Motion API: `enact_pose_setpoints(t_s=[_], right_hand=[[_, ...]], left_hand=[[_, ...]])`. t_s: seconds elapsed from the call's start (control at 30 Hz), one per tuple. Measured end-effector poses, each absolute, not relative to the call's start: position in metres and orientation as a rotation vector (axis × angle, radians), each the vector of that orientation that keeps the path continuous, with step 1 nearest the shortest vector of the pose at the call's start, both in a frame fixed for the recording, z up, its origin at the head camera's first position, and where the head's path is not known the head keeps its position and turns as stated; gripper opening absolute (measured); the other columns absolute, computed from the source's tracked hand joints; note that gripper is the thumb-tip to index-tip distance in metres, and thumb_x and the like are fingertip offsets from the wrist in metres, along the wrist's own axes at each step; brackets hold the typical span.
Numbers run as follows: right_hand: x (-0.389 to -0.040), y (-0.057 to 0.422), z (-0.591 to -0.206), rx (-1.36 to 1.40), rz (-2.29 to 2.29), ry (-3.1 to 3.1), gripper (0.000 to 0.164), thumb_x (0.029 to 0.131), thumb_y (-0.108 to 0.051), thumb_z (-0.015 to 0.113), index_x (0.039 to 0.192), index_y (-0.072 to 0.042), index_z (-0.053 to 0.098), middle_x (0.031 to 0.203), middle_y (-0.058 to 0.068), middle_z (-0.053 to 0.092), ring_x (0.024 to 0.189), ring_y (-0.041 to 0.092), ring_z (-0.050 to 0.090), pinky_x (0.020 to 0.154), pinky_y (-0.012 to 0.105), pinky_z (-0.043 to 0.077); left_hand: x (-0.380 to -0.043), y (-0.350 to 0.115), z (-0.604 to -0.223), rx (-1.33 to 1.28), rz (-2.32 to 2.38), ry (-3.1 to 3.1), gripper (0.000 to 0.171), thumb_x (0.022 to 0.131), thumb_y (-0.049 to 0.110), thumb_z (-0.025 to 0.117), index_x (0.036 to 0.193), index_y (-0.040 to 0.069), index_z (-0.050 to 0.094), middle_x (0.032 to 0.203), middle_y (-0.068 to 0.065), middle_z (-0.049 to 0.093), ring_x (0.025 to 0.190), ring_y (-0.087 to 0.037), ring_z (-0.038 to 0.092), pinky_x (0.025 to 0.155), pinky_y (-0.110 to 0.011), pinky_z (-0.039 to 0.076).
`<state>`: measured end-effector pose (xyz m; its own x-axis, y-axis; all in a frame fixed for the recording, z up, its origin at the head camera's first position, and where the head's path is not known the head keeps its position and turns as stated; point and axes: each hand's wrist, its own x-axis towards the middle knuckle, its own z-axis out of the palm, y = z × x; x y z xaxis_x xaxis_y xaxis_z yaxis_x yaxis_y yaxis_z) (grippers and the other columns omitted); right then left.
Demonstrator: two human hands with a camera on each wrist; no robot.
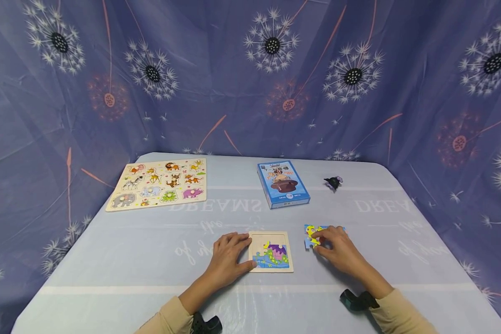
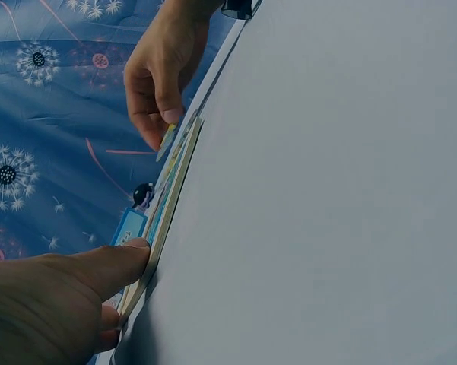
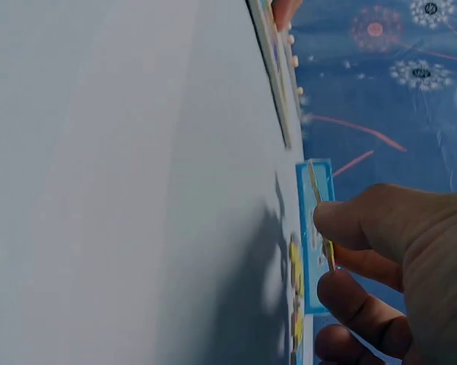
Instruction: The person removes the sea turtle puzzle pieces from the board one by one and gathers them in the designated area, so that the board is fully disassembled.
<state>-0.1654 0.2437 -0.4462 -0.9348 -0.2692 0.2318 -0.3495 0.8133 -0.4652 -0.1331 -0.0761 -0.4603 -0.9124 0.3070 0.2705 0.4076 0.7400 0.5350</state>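
My left hand (image 1: 227,260) holds the left side of a small square wooden puzzle tray (image 1: 291,253), thumb at the lower left corner and fingers along the upper left edge. Purple, green and blue pieces fill the lower right part of the tray; bare wood shows at its top and left. To the right, my right hand (image 1: 340,250) pinches a thin jigsaw piece (image 3: 315,184) between thumb and fingers, above the table. Loose blue and yellow jigsaw pieces (image 3: 295,266) lie below that hand, partly hidden by it in the head view.
A blue picture box (image 1: 284,184) lies behind the tray. Far left is a wooden animal knob-puzzle board (image 1: 158,184). A small black-and-purple object (image 1: 333,183) sits at the back right. A patterned curtain (image 1: 217,79) hangs behind the table (image 1: 121,260).
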Motion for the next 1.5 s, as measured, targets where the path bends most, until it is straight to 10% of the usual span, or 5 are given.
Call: enact_pose_setpoints(t_s=[1.5], right_hand=[[-0.171,0.255,-0.459,0.506,0.754,-2.836,0.027,0.075,-0.014,0.076,0.101,-0.015,0.071,0.084,-0.005,0.057,0.082,0.012,0.041,0.070,0.027,0.036]], left_hand=[[-0.134,-0.071,-0.461,-0.584,-0.901,-2.744,0.059,0.072,0.033,0.074,0.123,0.006,0.061,0.131,-0.008,0.055,0.121,-0.032,0.043,0.098,-0.055,0.029]])
